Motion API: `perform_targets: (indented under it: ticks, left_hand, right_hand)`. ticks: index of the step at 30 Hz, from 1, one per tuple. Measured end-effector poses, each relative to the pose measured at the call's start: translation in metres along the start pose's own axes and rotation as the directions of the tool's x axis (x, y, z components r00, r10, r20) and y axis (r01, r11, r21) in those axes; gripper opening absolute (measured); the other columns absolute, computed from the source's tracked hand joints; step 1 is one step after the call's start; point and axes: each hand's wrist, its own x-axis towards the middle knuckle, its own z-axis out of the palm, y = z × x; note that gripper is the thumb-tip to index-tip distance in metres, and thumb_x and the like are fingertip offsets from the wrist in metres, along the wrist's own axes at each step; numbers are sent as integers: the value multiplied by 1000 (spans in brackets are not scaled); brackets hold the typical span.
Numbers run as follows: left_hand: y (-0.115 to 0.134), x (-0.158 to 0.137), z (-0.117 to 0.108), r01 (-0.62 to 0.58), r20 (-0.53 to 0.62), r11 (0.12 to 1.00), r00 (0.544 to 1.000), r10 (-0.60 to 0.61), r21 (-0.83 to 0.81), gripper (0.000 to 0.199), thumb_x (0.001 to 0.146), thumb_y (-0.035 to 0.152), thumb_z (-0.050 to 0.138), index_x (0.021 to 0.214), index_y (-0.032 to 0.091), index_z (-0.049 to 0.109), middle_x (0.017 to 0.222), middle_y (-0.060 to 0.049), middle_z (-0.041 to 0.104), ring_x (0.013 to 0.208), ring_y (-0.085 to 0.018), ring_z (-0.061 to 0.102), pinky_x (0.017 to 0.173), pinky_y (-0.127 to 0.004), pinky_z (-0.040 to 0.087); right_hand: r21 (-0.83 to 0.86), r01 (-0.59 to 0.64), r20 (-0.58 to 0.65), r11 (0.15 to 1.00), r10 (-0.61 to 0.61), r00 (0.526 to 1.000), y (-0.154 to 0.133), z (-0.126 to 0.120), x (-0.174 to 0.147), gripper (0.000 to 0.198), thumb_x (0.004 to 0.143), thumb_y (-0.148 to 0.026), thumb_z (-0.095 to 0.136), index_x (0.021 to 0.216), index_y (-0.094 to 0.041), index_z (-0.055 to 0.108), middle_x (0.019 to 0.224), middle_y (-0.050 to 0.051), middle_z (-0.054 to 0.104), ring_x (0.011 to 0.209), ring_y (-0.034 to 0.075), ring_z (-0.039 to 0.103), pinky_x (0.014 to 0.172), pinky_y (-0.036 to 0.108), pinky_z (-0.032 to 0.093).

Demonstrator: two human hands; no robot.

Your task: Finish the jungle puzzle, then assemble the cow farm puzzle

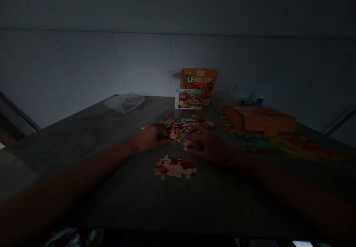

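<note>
- Multicoloured loose jigsaw pieces (172, 123) lie heaped on a dim grey tabletop (111, 187), between and just beyond a person's two bare hands.
- At the near left edge of the heap, the left hand (151, 137) rests with fingers curled and thumb pointing inward; whether it grips a piece cannot be told.
- Opposite, the right hand (207, 143) arches with bent, slightly parted fingers over a pale, brown-marked jigsaw piece (191, 143); the gloom hides whether the fingertips pinch it.
- Nearer the person, apart from the heap, lies a flat cream-and-brown puzzle section (176, 168) showing a cow's pink-muzzled head and patched body, its right edge knobbed.
- Behind the heap, a white-bordered rectangular picture card (189, 99) with a red barn and a cow stands against an upright orange box (198, 77) lettered "LEVEL UP!"
- To the right, a low orange box (269, 119) sits on a colourful printed sheet (280, 145).
- At the far left, a crumpled clear plastic bag (126, 101) lies before a pale panelled wall (141, 61).
</note>
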Motion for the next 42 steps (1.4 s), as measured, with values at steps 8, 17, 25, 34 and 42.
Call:
perform_targets:
  ticks: [8, 17, 25, 34, 42]
  left_hand:
    - [5, -2, -3, 31, 22, 998, 999, -30, -45, 13, 87, 29, 60, 91, 18, 66, 99, -6, 69, 95, -21, 64, 89, -34, 49]
    - [23, -9, 0, -128, -104, 990, 987, 121, -59, 44, 85, 26, 67, 126, 17, 52, 121, -12, 58, 116, -27, 55, 97, -40, 48]
    - [37, -9, -1, -303, -159, 951, 943, 291, -54, 20, 101, 22, 47, 110, 18, 64, 105, -8, 60, 101, -19, 61, 89, -32, 52]
    - [45, -10, -8, -408, -385, 913, 844, 373, -9, 18, 101, 21, 50, 104, 17, 66, 94, -7, 69, 89, -17, 64, 80, -30, 54]
    - [40, -9, -5, -398, -317, 915, 878, 358, -69, 19, 101, 21, 51, 101, 16, 70, 94, -8, 73, 90, -17, 68, 84, -31, 54]
  right_hand:
    - [-70, 3, -19, 998, -5, 1000, 4, 1, 0, 12, 87, -14, 62, 94, -17, 71, 104, 12, 62, 103, 26, 56, 89, 44, 49]
    - [4, 63, 35, 998, -64, 997, -1, 0, 1, 12, 89, -25, 66, 98, -17, 69, 103, 9, 66, 98, 22, 58, 88, 39, 47]
    - [43, 77, 68, 996, -80, 994, -5, 6, 0, 10, 94, -20, 58, 90, -15, 67, 91, 7, 63, 87, 19, 59, 77, 33, 47]
    - [70, 44, -76, 997, -39, 996, -7, 3, 0, 12, 94, -26, 56, 93, -19, 66, 89, 6, 67, 86, 20, 62, 77, 34, 49]
    - [77, 39, -11, 996, -38, 999, -10, 1, 0, 15, 95, -27, 55, 91, -18, 66, 84, 6, 66, 79, 19, 60, 72, 31, 46]
